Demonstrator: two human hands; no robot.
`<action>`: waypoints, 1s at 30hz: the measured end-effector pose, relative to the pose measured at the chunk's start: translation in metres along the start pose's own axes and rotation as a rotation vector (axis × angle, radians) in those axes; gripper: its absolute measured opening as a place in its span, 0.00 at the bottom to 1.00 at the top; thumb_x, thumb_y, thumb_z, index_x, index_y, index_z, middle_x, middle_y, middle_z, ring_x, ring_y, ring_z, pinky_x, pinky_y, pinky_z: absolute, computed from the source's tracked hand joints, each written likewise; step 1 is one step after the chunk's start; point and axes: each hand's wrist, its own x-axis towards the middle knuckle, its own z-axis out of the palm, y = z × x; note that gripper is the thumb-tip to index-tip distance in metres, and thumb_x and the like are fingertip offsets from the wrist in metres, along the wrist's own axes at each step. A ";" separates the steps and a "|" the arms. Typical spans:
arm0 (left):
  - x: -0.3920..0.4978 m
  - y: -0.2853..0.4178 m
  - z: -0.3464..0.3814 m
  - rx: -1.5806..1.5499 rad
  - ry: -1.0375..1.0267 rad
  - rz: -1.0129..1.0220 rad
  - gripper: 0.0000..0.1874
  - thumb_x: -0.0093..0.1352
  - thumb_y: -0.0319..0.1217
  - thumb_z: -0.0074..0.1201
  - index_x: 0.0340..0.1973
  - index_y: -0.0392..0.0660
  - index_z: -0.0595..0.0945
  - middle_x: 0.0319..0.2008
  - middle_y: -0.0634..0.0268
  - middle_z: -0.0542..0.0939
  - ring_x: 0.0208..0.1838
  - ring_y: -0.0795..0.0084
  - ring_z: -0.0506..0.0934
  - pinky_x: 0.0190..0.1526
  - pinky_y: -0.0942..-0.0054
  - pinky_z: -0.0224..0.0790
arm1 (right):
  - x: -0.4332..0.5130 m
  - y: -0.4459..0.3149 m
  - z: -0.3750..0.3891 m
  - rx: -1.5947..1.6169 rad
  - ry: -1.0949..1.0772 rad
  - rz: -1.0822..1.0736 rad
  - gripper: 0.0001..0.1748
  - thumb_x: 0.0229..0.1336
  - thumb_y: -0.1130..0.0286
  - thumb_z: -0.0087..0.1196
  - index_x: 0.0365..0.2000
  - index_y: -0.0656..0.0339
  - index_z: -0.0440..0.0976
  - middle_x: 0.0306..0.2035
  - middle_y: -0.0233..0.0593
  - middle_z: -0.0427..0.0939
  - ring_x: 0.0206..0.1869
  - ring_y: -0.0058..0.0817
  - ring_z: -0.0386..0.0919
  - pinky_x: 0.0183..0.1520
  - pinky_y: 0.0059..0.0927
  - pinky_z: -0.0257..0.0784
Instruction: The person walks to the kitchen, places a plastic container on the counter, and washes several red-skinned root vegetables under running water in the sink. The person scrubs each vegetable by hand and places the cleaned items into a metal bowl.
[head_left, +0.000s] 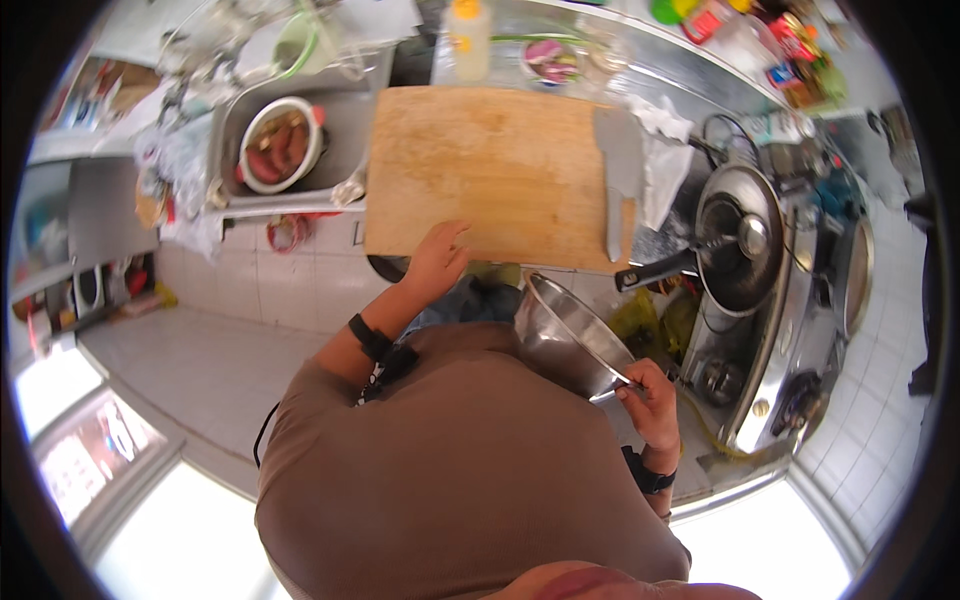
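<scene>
My right hand (651, 394) grips the rim of a stainless steel mixing bowl (562, 330), which is tilted beside my body below the counter edge. Over the front left edge of a wooden cutting board (480, 172) is my left hand (439, 259), its fingers slightly spread and nothing in them. Whether its fingertips touch the wood I cannot tell. A cleaver (619, 161) lies along the board's right side, its handle towards me. The bowl's inside is mostly turned from view.
At the left, a sink (349, 127) holds a white colander (247, 154) of reddish-brown sweet potatoes (281, 150). A lidded frying pan (739, 240) sits on the right, its handle jutting towards the board. Behind the board stand a yellow-capped bottle (470, 45) and a small bowl of purple pieces (551, 60).
</scene>
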 end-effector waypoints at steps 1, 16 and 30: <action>-0.020 -0.002 -0.010 -0.023 0.040 -0.071 0.21 0.67 0.26 0.53 0.56 0.39 0.73 0.55 0.52 0.75 0.53 0.60 0.76 0.49 0.68 0.71 | 0.009 -0.005 0.004 0.071 -0.036 -0.007 0.08 0.47 0.81 0.59 0.27 0.64 0.70 0.27 0.38 0.70 0.30 0.33 0.68 0.35 0.30 0.64; -0.170 -0.033 -0.082 0.087 0.037 -0.400 0.17 0.68 0.29 0.55 0.53 0.43 0.77 0.46 0.58 0.82 0.44 0.65 0.81 0.42 0.70 0.74 | 0.192 -0.061 0.161 -0.379 0.039 -1.005 0.11 0.43 0.80 0.59 0.31 0.62 0.72 0.33 0.43 0.70 0.41 0.46 0.68 0.52 0.47 0.64; -0.219 -0.205 -0.251 0.209 0.006 -0.179 0.16 0.66 0.29 0.53 0.50 0.41 0.79 0.42 0.53 0.82 0.44 0.57 0.81 0.46 0.65 0.74 | 0.246 -0.074 0.307 -0.895 0.333 -0.650 0.15 0.47 0.76 0.58 0.39 0.62 0.72 0.43 0.47 0.72 0.47 0.49 0.68 0.55 0.49 0.62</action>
